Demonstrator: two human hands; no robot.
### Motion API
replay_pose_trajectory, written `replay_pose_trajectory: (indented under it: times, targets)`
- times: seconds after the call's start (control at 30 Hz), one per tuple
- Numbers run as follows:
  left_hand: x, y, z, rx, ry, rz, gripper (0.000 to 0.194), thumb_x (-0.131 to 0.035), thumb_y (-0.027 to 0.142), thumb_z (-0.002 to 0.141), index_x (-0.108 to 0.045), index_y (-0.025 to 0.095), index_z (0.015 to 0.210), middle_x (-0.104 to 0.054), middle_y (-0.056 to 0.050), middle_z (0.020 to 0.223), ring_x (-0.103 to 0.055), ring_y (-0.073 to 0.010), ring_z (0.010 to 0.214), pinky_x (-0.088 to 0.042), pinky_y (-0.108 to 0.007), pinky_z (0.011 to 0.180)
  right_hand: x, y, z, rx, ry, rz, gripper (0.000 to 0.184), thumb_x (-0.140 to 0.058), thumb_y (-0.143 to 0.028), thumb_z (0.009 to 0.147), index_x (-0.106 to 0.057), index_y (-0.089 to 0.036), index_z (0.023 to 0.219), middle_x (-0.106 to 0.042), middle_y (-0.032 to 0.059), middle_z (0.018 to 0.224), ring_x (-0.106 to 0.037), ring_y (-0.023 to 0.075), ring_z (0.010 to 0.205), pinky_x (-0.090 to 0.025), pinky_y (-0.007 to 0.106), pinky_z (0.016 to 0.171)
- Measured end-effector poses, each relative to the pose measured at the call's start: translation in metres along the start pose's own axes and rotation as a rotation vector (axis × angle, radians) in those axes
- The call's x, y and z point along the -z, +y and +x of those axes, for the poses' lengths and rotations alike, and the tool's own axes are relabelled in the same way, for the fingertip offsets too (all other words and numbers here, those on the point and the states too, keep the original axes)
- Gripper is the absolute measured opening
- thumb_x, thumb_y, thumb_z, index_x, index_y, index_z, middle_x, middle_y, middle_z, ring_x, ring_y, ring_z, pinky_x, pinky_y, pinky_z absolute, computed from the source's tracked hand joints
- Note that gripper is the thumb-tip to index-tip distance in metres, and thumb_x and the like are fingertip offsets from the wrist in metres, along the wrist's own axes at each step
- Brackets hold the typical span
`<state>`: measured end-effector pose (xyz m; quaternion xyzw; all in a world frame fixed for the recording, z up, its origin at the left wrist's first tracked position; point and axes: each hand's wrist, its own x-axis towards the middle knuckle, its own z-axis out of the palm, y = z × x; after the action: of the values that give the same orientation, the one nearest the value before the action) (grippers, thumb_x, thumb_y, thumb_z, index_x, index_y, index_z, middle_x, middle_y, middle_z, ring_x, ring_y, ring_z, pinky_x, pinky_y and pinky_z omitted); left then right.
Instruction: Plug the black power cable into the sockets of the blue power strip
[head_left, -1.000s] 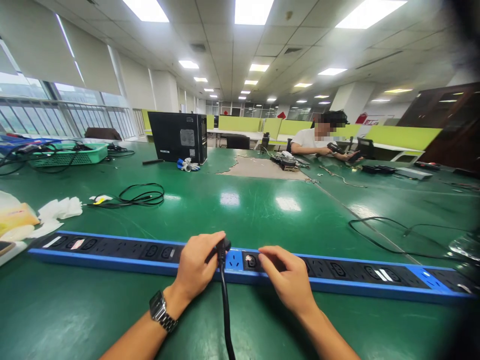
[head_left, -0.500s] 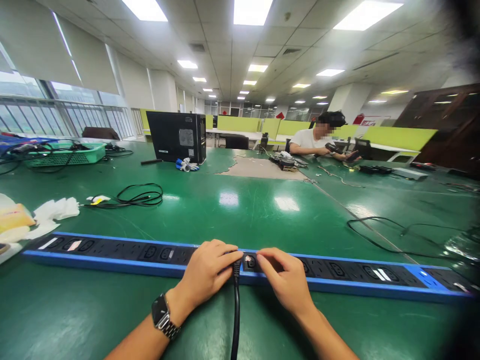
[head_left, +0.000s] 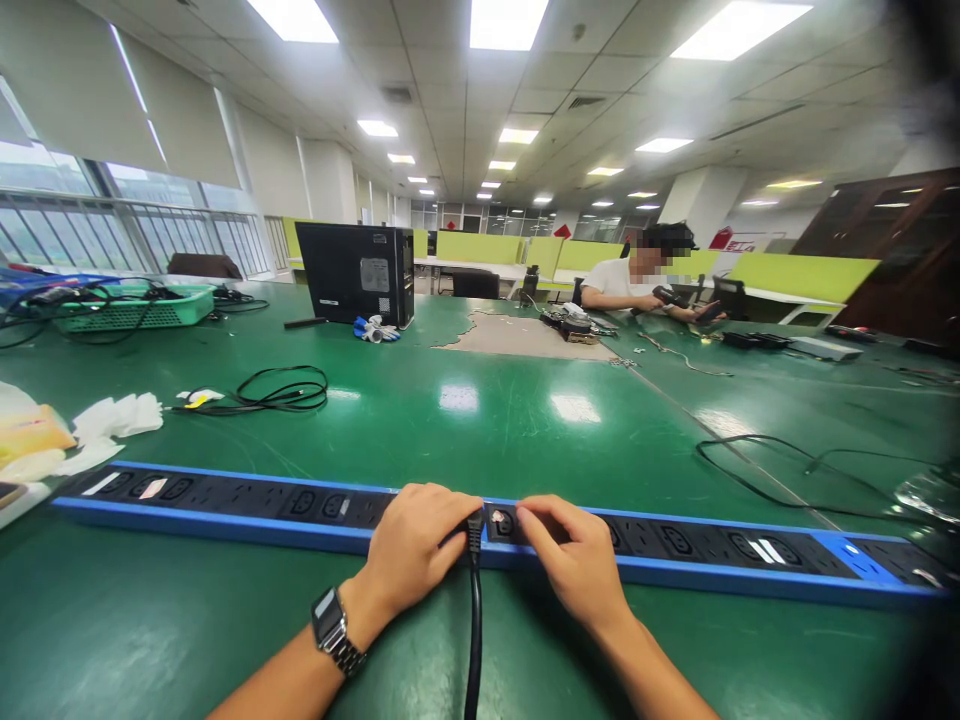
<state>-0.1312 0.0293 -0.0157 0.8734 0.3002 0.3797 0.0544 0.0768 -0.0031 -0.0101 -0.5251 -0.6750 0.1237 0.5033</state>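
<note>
A long blue power strip [head_left: 247, 527] with black sockets lies across the table in front of me. My left hand [head_left: 416, 545] rests over its middle, thumb and index finger closed around the ribbed end of a thick black power cord [head_left: 474, 620]. That cord runs down toward me; its very end is partly covered by my fingers. Just to the right, my right hand [head_left: 574, 555] has thumb and index finger pinched together at the strip, beside a socket bearing a small pale sticker [head_left: 498, 517]. Whatever lies between those fingertips is too small to make out.
Farther back on the green table [head_left: 405, 420] are a coiled black cable [head_left: 281, 390], a computer tower [head_left: 349, 275], gloves [head_left: 375, 329] and a green basket [head_left: 142, 310]. Crumpled tissues [head_left: 120, 416] lie left. A person [head_left: 619, 285] sits at the far right, handling a dark object.
Slight shift of the whole view; my left wrist has turned a little and the left fingers sit closer together. Both hands stay at the same spots on the power strip.
</note>
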Motion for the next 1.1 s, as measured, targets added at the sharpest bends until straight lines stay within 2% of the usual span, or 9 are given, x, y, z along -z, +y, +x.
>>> replay_pose_trajectory:
  times: [0.13, 0.23, 0.3, 0.37, 0.47, 0.63, 0.9, 1.1]
  targets:
    - [0.008, -0.003, 0.0, 0.091, 0.249, -0.038, 0.026, -0.053, 0.021, 0.091, -0.062, 0.022, 0.116, -0.073, -0.006, 0.103, -0.066, -0.0207, 0.091, -0.049, -0.034, 0.08, 0.001, -0.001, 0.001, -0.009, 0.032, 0.007, 0.025, -0.057, -0.037, 0.085, -0.07, -0.021, 0.073, -0.072, 0.0028, 0.069, -0.065, 0.017, 0.062, -0.051, 0.026, 0.06]
    - [0.03, -0.013, -0.003, 0.259, 0.412, 0.003, 0.028, -0.058, 0.031, 0.091, -0.064, 0.021, 0.117, -0.073, -0.006, 0.103, -0.067, -0.022, 0.092, -0.051, -0.034, 0.083, 0.001, -0.001, 0.001, -0.017, 0.038, 0.011, 0.025, -0.057, -0.037, 0.085, -0.07, -0.021, 0.072, -0.072, 0.0028, 0.069, -0.066, 0.0169, 0.062, -0.052, 0.026, 0.06]
    - [0.048, -0.024, -0.011, 0.389, 0.458, 0.002, 0.035, -0.06, 0.039, 0.09, -0.064, 0.02, 0.119, -0.074, -0.006, 0.105, -0.069, -0.0234, 0.094, -0.052, -0.036, 0.087, 0.001, -0.001, 0.001, -0.021, 0.03, 0.005, 0.024, -0.057, -0.037, 0.085, -0.07, -0.021, 0.073, -0.072, 0.0023, 0.069, -0.065, 0.0166, 0.062, -0.051, 0.025, 0.06]
    - [0.065, -0.035, -0.024, 0.451, 0.418, -0.021, 0.04, -0.061, 0.046, 0.088, -0.064, 0.02, 0.119, -0.074, -0.006, 0.104, -0.07, -0.0244, 0.093, -0.054, -0.037, 0.088, 0.0, -0.001, 0.001, -0.021, 0.019, -0.004, 0.024, -0.057, -0.036, 0.085, -0.069, -0.021, 0.073, -0.072, 0.0018, 0.069, -0.065, 0.0162, 0.061, -0.051, 0.025, 0.06]
    - [0.077, -0.046, -0.043, 0.455, 0.319, -0.01, 0.043, -0.06, 0.051, 0.087, -0.067, 0.02, 0.116, -0.075, -0.007, 0.102, -0.071, -0.025, 0.089, -0.057, -0.037, 0.084, 0.0, -0.001, 0.0, -0.021, 0.003, -0.015, 0.024, -0.057, -0.036, 0.086, -0.07, -0.021, 0.073, -0.072, 0.0019, 0.069, -0.065, 0.016, 0.061, -0.051, 0.025, 0.06]
    - [0.077, -0.049, -0.053, 0.383, 0.155, 0.043, 0.041, -0.057, 0.053, 0.088, -0.07, 0.024, 0.113, -0.075, -0.007, 0.103, -0.071, -0.0251, 0.091, -0.057, -0.036, 0.081, 0.0, 0.0, 0.001, -0.018, 0.006, -0.01, 0.024, -0.057, -0.037, 0.086, -0.069, -0.021, 0.073, -0.071, 0.0017, 0.068, -0.064, 0.0159, 0.06, -0.051, 0.025, 0.059]
    - [0.087, -0.053, -0.052, 0.276, 0.016, 0.055, 0.029, -0.058, 0.04, 0.09, -0.068, 0.026, 0.113, -0.073, -0.006, 0.104, -0.068, -0.0231, 0.093, -0.054, -0.032, 0.082, 0.0, 0.001, 0.0, -0.019, -0.007, -0.005, 0.023, -0.057, -0.036, 0.086, -0.07, -0.021, 0.074, -0.071, 0.0017, 0.069, -0.065, 0.0162, 0.061, -0.05, 0.025, 0.06]
    - [0.086, -0.055, -0.051, 0.222, -0.066, 0.064, 0.027, -0.055, 0.03, 0.092, -0.066, 0.028, 0.116, -0.072, -0.004, 0.106, -0.066, -0.0208, 0.096, -0.052, -0.032, 0.085, 0.0, 0.003, -0.001, -0.027, -0.016, -0.01, 0.022, -0.057, -0.035, 0.086, -0.07, -0.021, 0.075, -0.072, 0.0013, 0.071, -0.065, 0.016, 0.063, -0.05, 0.025, 0.061]
